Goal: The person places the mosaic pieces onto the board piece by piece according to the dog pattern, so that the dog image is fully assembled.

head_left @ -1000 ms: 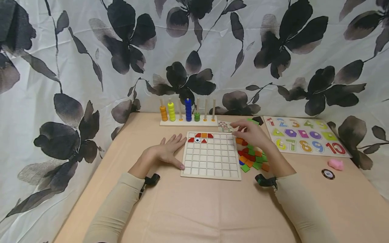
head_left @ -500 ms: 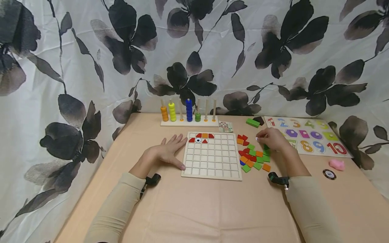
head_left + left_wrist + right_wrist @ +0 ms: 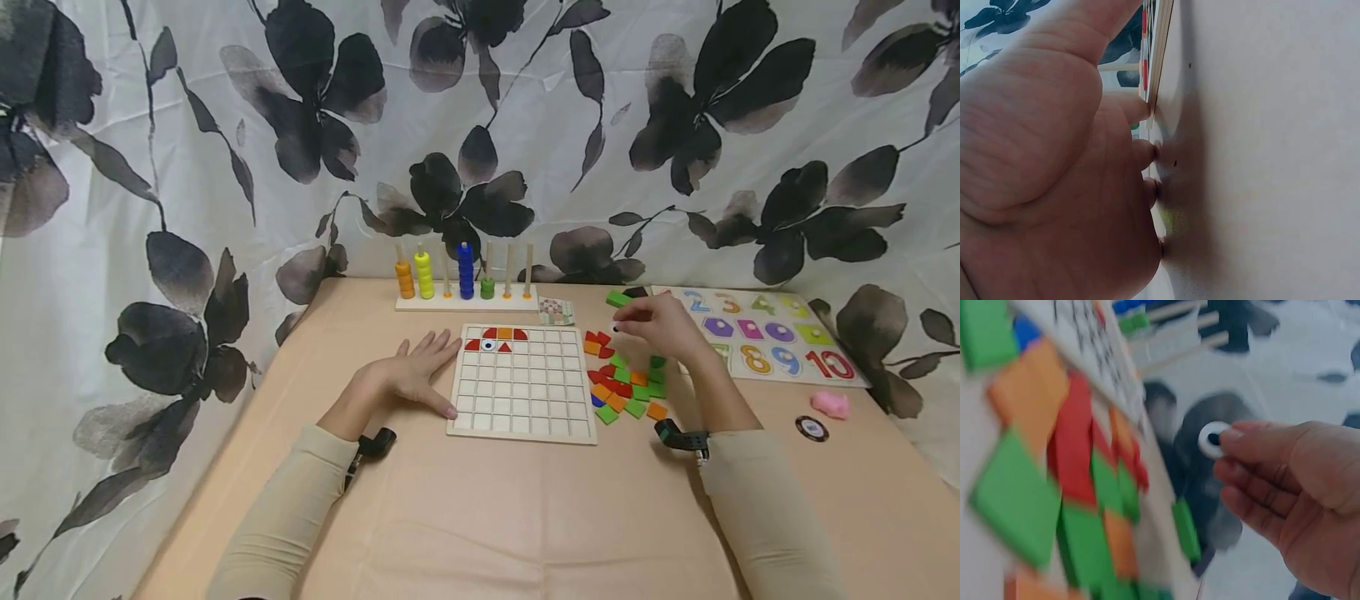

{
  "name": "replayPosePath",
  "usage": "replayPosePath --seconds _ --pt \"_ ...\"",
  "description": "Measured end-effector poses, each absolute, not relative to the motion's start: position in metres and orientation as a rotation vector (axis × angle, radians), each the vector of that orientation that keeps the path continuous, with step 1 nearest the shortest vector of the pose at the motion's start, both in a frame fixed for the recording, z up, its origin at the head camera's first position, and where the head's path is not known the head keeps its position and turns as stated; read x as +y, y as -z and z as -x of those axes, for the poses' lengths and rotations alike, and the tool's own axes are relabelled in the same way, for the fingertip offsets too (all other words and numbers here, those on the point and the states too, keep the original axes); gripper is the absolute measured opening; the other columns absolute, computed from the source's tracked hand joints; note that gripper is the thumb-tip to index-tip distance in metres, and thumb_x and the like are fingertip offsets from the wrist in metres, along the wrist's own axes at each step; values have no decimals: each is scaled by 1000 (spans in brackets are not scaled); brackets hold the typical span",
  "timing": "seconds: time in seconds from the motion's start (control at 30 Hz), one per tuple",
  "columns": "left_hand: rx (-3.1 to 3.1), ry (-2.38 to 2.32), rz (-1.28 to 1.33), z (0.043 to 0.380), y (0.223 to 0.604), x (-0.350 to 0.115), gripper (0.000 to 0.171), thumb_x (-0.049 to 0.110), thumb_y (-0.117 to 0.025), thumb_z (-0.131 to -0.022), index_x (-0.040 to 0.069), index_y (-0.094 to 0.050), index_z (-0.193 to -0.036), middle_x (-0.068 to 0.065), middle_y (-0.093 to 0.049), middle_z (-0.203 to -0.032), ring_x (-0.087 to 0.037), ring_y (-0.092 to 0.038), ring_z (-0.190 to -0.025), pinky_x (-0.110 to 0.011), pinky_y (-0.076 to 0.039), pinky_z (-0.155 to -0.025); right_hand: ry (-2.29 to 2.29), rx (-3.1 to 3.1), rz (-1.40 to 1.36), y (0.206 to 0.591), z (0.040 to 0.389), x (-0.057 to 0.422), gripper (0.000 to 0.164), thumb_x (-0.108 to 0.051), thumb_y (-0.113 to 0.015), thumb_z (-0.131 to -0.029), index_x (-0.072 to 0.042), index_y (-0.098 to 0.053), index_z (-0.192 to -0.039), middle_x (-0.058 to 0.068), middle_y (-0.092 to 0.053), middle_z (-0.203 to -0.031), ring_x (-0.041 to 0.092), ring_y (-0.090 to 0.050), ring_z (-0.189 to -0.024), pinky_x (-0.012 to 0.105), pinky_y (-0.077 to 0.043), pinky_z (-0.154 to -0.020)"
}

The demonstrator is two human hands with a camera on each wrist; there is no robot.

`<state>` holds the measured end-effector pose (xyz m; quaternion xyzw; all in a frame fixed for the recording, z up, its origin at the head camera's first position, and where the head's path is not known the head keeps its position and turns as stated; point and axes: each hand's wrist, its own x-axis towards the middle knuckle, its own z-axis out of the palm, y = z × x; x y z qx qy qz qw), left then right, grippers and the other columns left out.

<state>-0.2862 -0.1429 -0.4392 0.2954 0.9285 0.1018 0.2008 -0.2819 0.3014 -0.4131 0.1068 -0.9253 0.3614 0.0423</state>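
Observation:
My right hand [image 3: 654,330] is raised above the right side of the table, pinching a small white disc with a dark centre [image 3: 1206,440] between thumb and finger. My left hand [image 3: 405,377] lies on the table with fingers spread, its thumb and fingertips at the left edge of a white wooden grid board [image 3: 525,392]. Red and orange shapes [image 3: 506,334] fill several cells at the board's upper left, with an eye tile [image 3: 488,345] among them. Loose green, red, orange and blue pieces [image 3: 622,389] lie between the board and my right hand.
A peg counter with coloured rings [image 3: 466,303] stands behind the board, beside a small picture card [image 3: 556,312]. A green block [image 3: 617,298] lies at the back. Farther right are a number puzzle board [image 3: 757,332], a pink toy [image 3: 829,406] and a black round chip [image 3: 812,428].
My right hand went from near the picture card to the right of the loose pieces, then lifted slightly back and left with the white disc pinched. My left hand stayed put.

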Motion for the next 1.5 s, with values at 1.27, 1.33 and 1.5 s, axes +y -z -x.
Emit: replayPosePath --seconds 1.27,1.33,1.5 --pt "2580 -297 -816 288 439 -143 129 81 -67 -59 25 -3 -156 -6 9 -161 -30 12 -146 -65 7 -110 -920 -3008 -790 429 324 152 4 -10 -74 -85 -12 -77 -86 -3 -70 -78 16 -57 -75 30 -48 -71" --pt "2579 -297 -815 288 439 -143 129 81 -67 -59 25 -3 -156 -6 9 -161 -30 12 -146 -65 6 -110 -901 -3011 -786 430 324 152 4 -11 -73 -85 -13 -77 -85 -5 -70 -77 16 -58 -74 31 -48 -72" --pt "2580 -286 -814 288 438 -143 130 82 -67 -59 25 -3 -156 -6 9 -161 -31 12 -146 -65 6 -110 -941 -2987 -779 424 318 162 11 -13 -71 -87 -12 -77 -96 -3 -71 -90 17 -56 -82 33 -45 -78"
